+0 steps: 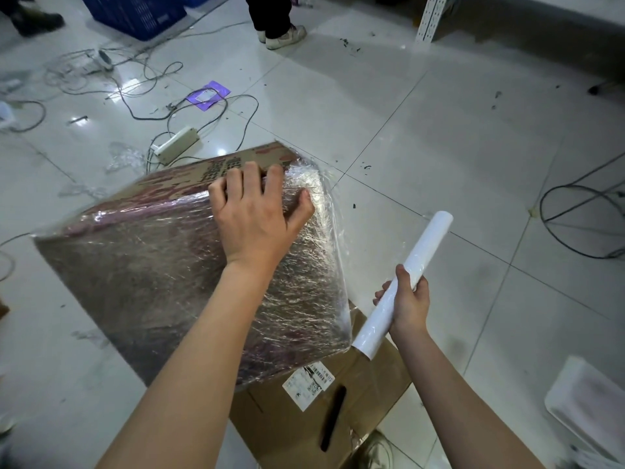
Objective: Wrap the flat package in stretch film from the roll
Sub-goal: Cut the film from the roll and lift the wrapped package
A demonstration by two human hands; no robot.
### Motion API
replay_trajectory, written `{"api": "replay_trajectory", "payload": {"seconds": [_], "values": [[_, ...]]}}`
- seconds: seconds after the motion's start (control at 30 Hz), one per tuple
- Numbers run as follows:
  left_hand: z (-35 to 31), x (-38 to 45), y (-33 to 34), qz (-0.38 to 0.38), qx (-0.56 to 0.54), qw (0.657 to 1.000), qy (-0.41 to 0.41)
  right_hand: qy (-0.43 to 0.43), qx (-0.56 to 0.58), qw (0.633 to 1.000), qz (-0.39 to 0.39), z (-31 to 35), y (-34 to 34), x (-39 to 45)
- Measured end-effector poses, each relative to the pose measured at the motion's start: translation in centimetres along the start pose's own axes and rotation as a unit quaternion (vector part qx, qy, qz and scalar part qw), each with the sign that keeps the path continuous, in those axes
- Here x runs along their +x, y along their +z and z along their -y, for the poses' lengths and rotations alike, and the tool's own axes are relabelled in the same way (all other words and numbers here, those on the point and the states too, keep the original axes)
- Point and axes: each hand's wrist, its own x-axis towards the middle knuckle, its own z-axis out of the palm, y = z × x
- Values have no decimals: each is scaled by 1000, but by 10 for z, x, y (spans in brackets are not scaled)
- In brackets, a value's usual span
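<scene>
Flat cardboard package (pixel 189 275), mostly covered in crinkled clear film, tilted on brown cardboard, white film roll (pixel 402 286) just beside its right edge

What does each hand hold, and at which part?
The right hand grips the film roll near its middle. The left hand holds nothing; it presses flat on the wrapped package.

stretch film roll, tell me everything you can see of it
The stretch film roll is a long, slim white cylinder with a glossy surface. It lies tilted, its far end raised up and to the right, its near end low beside the package's right edge, over brown cardboard. The right hand grips it around the middle. A clear sheet of film runs from it onto the package.
</scene>
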Motion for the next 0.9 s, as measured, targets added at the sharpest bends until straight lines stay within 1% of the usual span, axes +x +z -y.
{"api": "replay_trajectory", "payload": {"seconds": [0.23,0.37,0.57,0.73,0.9], "values": [[2,6,0,5,-4,1000,-5,111,103,987,-50,-3,-6,3],[1,3,0,4,-8,1000,-4,129,118,983,-60,-5,-9,7],[-1,4,-1,15,-12,1000,-9,170,176,966,-90,-11,-24,19],[-5,-3,-1,4,7,1000,-4,182,212,954,-108,-16,-33,25],[-5,5,0,28,0,1000,-14,200,257,937,-123,-20,-37,29]]}}
